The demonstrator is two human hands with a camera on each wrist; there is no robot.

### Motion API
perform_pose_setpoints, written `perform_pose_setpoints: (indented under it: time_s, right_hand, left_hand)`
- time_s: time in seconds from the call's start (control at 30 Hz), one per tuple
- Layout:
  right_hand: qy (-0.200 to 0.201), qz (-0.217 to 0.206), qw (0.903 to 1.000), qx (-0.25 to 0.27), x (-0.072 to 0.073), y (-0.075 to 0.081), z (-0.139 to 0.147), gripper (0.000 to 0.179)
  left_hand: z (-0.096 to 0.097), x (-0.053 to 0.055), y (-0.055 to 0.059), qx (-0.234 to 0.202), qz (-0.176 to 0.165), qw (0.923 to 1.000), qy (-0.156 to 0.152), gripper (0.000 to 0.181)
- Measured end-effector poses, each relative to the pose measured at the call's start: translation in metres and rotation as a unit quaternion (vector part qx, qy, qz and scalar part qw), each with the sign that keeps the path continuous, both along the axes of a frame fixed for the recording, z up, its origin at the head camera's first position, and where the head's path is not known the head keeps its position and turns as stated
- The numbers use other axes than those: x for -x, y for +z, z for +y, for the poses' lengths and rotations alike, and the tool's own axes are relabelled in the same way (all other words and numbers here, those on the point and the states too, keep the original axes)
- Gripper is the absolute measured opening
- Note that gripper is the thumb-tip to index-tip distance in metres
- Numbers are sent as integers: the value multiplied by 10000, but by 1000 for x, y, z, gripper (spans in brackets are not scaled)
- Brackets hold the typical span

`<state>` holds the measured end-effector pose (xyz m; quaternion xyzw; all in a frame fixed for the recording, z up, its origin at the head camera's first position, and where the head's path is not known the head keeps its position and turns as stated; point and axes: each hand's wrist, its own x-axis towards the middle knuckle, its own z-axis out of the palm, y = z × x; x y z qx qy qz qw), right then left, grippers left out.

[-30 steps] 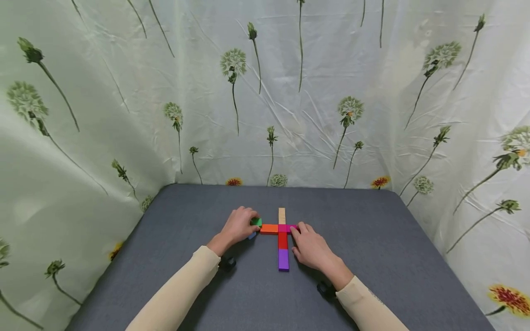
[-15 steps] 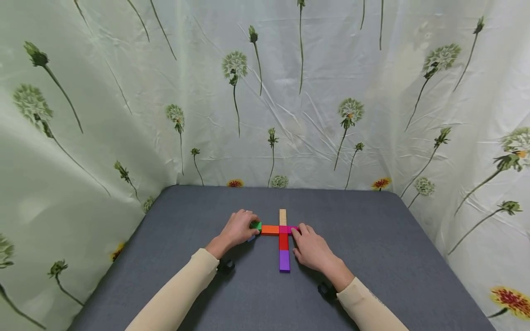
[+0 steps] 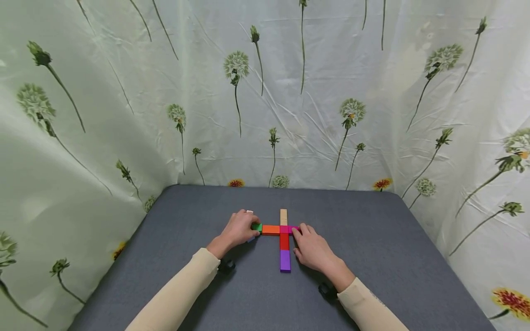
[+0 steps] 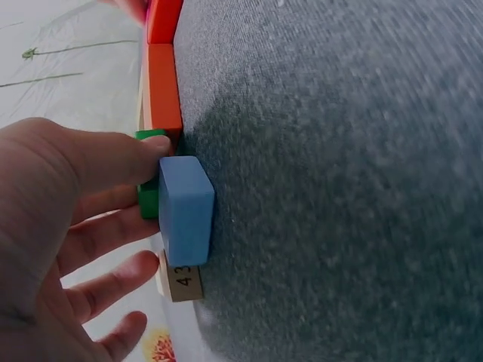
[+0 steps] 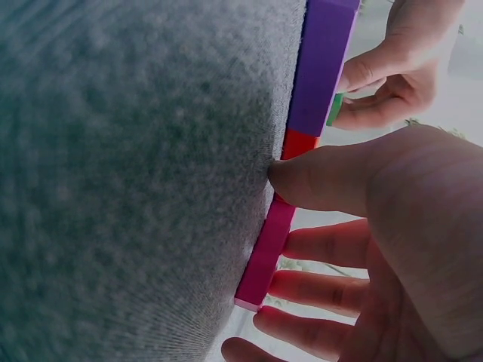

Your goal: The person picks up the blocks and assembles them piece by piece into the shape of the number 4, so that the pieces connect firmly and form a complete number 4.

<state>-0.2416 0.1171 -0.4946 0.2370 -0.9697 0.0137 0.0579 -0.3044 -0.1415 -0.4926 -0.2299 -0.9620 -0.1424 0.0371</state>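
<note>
On the dark grey table, coloured blocks form a cross. A plain wooden block [image 3: 283,217] is its far arm, an orange block [image 3: 271,230] its left arm, a magenta block [image 3: 292,229] its right arm. Towards me run a red block [image 3: 284,242] and a purple block [image 3: 285,261]. My left hand [image 3: 238,230] pinches a green block [image 4: 148,197] at the orange block's outer end. Beside its thumb lies a blue block [image 4: 186,211]. My right hand [image 3: 311,246] rests its fairly straight fingers along the magenta block, thumb tip near the red one.
A wooden block with printed digits [image 4: 183,283] lies beyond the blue block, near the left fingertips. Behind the table [image 3: 352,211] hangs a pale curtain [image 3: 207,92] with a flower print, which also runs down both sides.
The green block, in my left hand's pinch, has come in line against the orange block's end. My right hand stays at the magenta block. The head view has shifted slightly.
</note>
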Motion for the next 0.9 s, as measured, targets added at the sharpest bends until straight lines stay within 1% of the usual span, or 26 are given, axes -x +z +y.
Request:
perform_pose_setpoints:
  time_s: [0.1, 0.2, 0.33, 0.43, 0.67, 0.9]
  right_hand:
    - [12, 23, 10000, 7, 0, 0, 0, 58]
    - [24, 38, 10000, -3, 0, 0, 0, 58]
    - [35, 20, 10000, 21, 0, 0, 0, 58]
    - [44, 9, 10000, 69, -1, 1, 1, 58]
    - [35, 9, 10000, -3, -1, -1, 2, 59]
    - [87, 69, 9999, -14, -1, 1, 2, 57]
  left_hand:
    - [2, -1, 0, 108, 13, 9999, 15, 19]
    - [5, -2, 0, 206, 16, 9997, 112, 20]
    - [7, -3, -2, 177, 59, 9995, 237, 19]
    - [7, -4, -4, 103, 102, 9996, 246, 18]
    - [7, -5, -5, 51, 129, 9996, 248, 17]
    - [7, -4, -4, 55, 44, 9996, 280, 18]
